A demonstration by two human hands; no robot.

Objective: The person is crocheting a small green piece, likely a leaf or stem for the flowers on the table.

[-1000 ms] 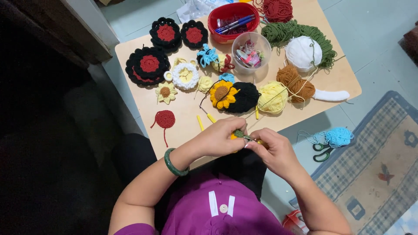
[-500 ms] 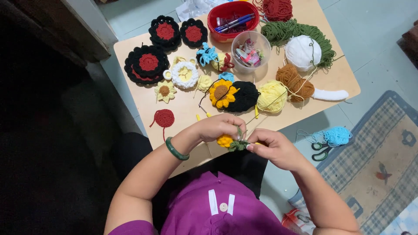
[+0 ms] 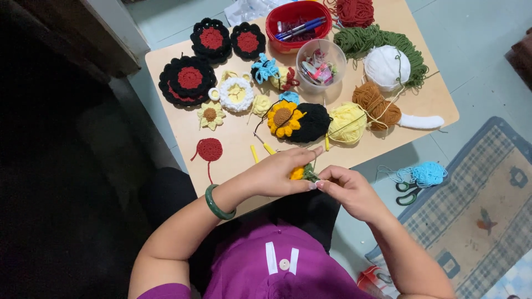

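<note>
— How far along is it?
— Both the left hand (image 3: 274,174) and right hand (image 3: 348,190) pinch a small yellow-and-green crocheted flower (image 3: 301,173) at the wooden bench's (image 3: 233,138) near edge, seemingly unfinished; finished crocheted flowers (image 3: 238,94) lie farther away.

We look down on a low wooden table (image 3: 221,138) with a pale tan top and rounded corners, set at a slant across our view. Beneath and around it we see a smooth floor (image 3: 476,39) of pale grey-green, evenly lit, with a soft shadow falling along the table's near edge. At the lower right we find a woven rug (image 3: 487,221) in beige checks with a blue-grey border and small figures in it. Along the left everything sinks into deep shadow, and we make out only a dark piece of furniture (image 3: 72,39) with a light vertical edge at the upper left.
</note>
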